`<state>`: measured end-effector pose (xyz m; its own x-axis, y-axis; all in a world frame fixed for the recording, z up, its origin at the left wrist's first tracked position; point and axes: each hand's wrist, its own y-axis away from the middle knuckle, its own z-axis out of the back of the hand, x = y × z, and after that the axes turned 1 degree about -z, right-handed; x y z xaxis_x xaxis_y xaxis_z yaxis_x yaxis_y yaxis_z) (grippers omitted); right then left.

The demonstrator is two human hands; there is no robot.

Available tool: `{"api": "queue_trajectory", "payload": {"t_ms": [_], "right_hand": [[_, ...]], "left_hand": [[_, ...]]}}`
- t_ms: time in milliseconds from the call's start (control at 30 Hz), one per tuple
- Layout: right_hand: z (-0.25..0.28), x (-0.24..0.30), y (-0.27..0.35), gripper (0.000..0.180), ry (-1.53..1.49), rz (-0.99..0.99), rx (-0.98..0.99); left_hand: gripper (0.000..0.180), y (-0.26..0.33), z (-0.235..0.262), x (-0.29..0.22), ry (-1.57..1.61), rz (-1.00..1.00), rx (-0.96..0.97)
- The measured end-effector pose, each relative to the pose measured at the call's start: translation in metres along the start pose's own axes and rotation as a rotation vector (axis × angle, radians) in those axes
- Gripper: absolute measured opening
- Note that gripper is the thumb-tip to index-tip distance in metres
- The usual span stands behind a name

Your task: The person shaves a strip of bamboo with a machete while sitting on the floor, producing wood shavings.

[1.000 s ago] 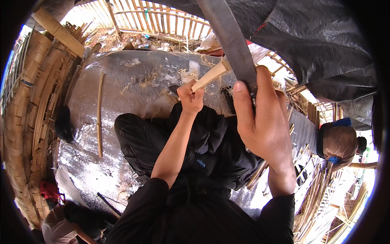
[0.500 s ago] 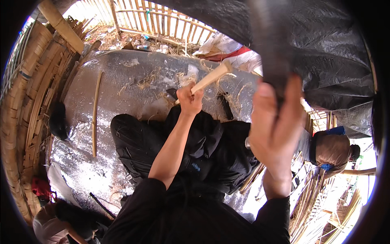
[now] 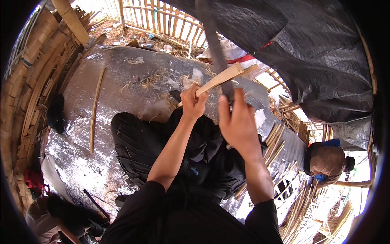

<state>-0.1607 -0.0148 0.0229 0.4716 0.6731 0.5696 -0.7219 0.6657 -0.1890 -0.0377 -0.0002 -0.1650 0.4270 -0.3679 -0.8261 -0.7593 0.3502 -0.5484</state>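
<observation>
My left hand is closed around the near end of a pale bamboo piece, which points away to the upper right over my lap. In my closed right hand is the handle of a machete. Its long dark blade points away and crosses the bamboo beyond my left hand. The bamboo's far end shows two parts, one on each side of the blade, so the blade appears to sit in a split. My fingers hide most of the machete's handle.
A silvery sheet with pale shavings lies around my crossed legs. A long bamboo strip rests to the left. Bundled strips are at my right. A black tarp hangs at upper right; a woven bamboo wall stands left.
My right hand has come down and left with the machete, whose blade now meets the bamboo. My left hand keeps its grip, and the bamboo's far end now shows two parts.
</observation>
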Motion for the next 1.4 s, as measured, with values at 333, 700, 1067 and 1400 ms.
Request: {"api": "queue_trajectory", "payload": {"t_ms": [333,700,1067,1400], "right_hand": [[0.021,0.022,-0.019,0.018,-0.380,0.023,-0.124],[0.016,0.033,-0.028,0.023,-0.634,0.116,-0.253],[0.008,0.037,-0.045,0.022,-0.707,0.160,-0.389],[0.004,0.021,-0.045,0.020,-0.829,0.136,-0.187]], "left_hand": [[0.064,-0.021,0.025,0.021,0.235,0.105,0.112],[0.066,-0.059,0.035,-0.047,0.548,0.295,0.157],[0.061,-0.046,0.014,-0.048,0.371,0.109,0.189],[0.063,-0.044,0.016,-0.045,0.492,0.315,0.242]]}}
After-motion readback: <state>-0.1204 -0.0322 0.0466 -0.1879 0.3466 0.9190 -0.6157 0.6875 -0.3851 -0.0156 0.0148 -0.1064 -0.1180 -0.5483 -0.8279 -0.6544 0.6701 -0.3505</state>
